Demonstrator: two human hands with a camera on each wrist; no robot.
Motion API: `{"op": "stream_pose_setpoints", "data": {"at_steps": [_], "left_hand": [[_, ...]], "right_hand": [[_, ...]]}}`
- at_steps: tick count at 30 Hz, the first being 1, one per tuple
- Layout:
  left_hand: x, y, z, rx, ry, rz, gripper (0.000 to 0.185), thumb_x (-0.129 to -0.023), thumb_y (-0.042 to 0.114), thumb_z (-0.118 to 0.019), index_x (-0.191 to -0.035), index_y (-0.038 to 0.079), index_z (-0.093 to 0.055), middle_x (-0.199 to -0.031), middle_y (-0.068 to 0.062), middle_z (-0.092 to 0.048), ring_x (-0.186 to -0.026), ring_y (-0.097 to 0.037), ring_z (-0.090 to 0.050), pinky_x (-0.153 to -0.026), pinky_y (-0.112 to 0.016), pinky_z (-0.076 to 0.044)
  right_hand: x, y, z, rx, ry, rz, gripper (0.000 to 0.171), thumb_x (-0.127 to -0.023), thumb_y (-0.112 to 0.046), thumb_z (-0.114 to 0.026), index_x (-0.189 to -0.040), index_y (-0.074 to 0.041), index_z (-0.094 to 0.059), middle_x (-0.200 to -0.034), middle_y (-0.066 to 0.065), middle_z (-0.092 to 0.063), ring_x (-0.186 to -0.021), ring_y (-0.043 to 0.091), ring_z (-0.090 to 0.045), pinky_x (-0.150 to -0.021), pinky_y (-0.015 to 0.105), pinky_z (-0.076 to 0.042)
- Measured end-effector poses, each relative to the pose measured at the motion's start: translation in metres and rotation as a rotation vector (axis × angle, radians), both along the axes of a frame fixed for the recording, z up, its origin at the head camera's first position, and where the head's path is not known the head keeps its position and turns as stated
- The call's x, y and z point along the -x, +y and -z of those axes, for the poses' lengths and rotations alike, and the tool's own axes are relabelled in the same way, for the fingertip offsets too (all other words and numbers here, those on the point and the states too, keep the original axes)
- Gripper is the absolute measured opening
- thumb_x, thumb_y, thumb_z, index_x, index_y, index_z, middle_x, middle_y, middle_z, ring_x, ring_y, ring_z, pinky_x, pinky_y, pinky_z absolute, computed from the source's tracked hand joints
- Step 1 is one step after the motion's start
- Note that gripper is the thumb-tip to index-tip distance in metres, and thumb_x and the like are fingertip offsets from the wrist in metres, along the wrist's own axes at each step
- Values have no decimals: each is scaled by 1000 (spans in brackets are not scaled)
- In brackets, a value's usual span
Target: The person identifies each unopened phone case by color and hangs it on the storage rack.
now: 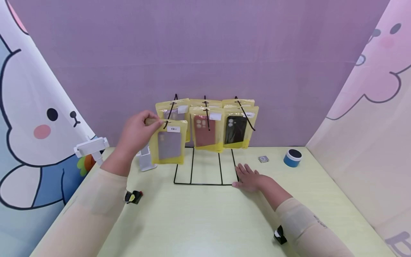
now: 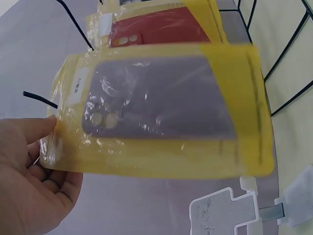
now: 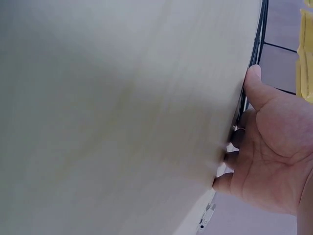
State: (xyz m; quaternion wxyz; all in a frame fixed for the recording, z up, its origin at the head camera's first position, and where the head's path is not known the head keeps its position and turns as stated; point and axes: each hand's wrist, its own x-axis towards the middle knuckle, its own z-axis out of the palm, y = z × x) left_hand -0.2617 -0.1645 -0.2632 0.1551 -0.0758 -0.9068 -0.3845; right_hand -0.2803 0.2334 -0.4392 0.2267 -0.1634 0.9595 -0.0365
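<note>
My left hand (image 1: 139, 130) pinches the upper left corner of a yellow zip pouch with a lilac phone case (image 1: 169, 144) inside. A black hook of the wire display rack (image 1: 202, 184) passes through the pouch's top; in the left wrist view the hook tip sticks out beside the thumb. Behind it on the same hook hangs another pouch (image 1: 188, 125). A pouch with a red phone case (image 1: 205, 132) hangs on the middle hook, one with a black case (image 1: 236, 130) on the right hook. My right hand (image 1: 249, 178) lies with fingers extended at the rack base's right front corner.
A white phone stand (image 1: 146, 162) stands behind the left pouch, and a white phone holder (image 1: 92, 145) is at the far left. To the right are a small square silver object (image 1: 263, 159) and a blue-and-white cylinder with a dark top (image 1: 292, 158). A purple cloth backs the table.
</note>
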Motion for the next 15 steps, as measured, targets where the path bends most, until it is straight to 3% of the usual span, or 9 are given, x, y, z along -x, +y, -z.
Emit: {"op": "stream_pose_setpoints", "data": {"at_steps": [6, 15], "left_hand": [[15, 6, 1, -83, 10, 1, 32, -95, 40, -63, -108, 11, -60, -114, -10, -63, -97, -27, -59, -79, -41, -50], [32, 10, -2, -113, 42, -30, 28, -94, 32, -64, -107, 8, -59, -120, -11, -60, -101, -28, -56, -81, -42, -48]], "right_hand": [[1, 1, 3, -3, 0, 2, 87, -99, -60, -37, -158, -4, -7, -165, 17, 1, -151, 41, 3, -118, 66, -12], [2, 2, 5, 2, 11, 0, 87, -99, -61, -37, -158, -4, -8, -165, 17, 0, -151, 40, 2, -118, 66, -12]]}}
